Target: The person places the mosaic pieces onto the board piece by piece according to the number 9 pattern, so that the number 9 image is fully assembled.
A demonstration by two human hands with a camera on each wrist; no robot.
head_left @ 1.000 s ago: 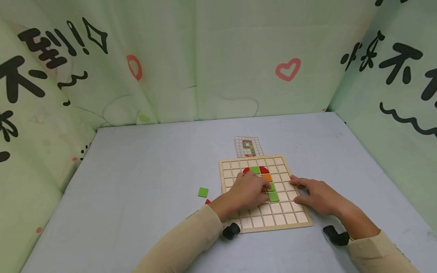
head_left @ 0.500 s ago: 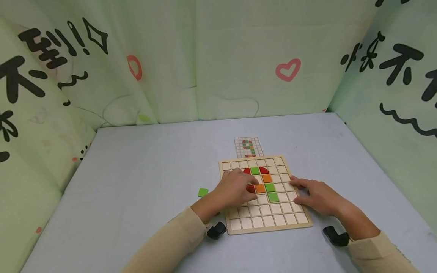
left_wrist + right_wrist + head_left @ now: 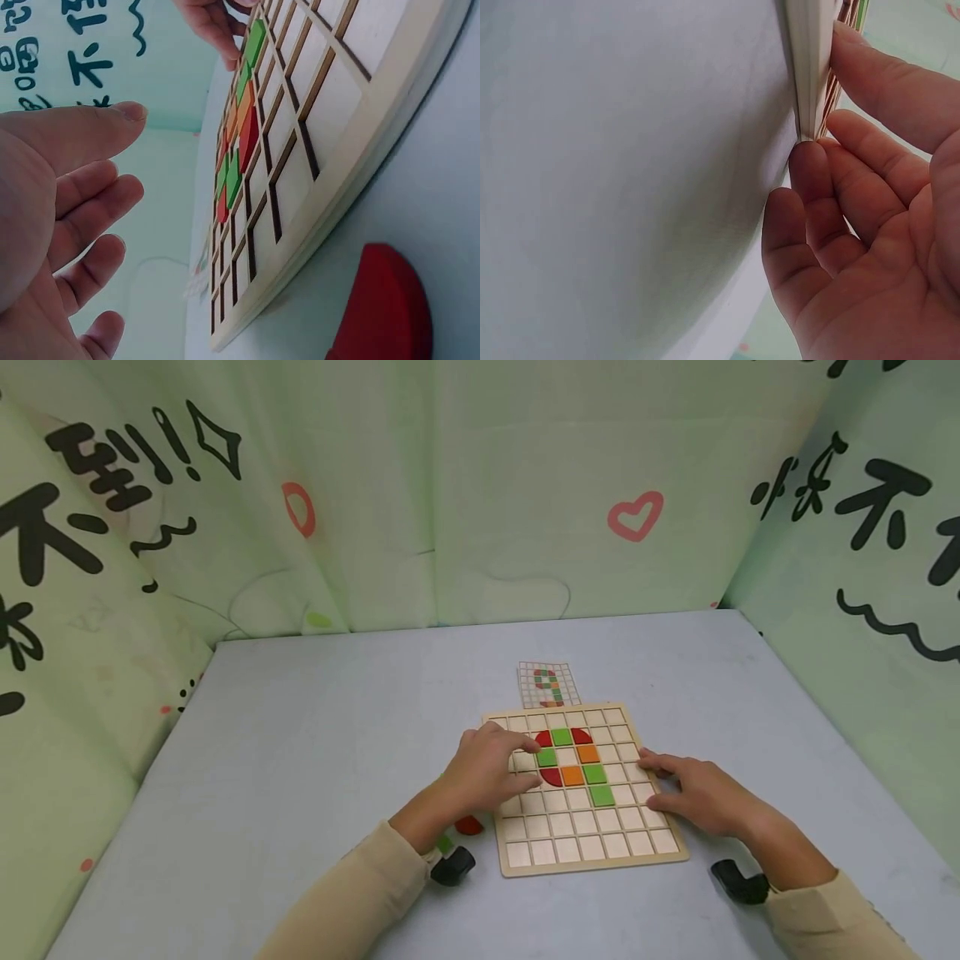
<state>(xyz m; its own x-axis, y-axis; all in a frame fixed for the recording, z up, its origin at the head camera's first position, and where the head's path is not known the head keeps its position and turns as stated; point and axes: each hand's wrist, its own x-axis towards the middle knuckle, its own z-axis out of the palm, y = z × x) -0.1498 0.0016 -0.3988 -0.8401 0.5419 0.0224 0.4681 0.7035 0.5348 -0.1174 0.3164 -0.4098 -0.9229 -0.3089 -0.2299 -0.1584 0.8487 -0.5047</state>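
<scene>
A wooden grid board [image 3: 592, 862] lies on the table, several red, green and orange tiles in its cells. Over the board's left part is my left hand [image 3: 480, 768], thumb and fingers spread apart. The left wrist view shows the same hand [image 3: 67, 217] holding nothing. Nearest its fingertips are a green square tile [image 3: 546, 757] and a red curved-edge tile [image 3: 551, 776]. My right hand [image 3: 701, 789] rests against the board's right edge. In the right wrist view, its thumb [image 3: 885, 82] touches the board's frame [image 3: 810, 67], with the other fingers loosely bent beside it.
A printed card [image 3: 550, 687] with a coloured pattern lies behind the board. Left of the board, beside my left wrist, are a loose red tile [image 3: 469, 825] and a partly hidden green tile [image 3: 445, 843]. Printed cloth walls [image 3: 517, 510] enclose the table.
My left hand has drawn back leftward across the board with its fingers parted, uncovering green, orange and red tiles in the cells. My right hand has stayed at the board's edge.
</scene>
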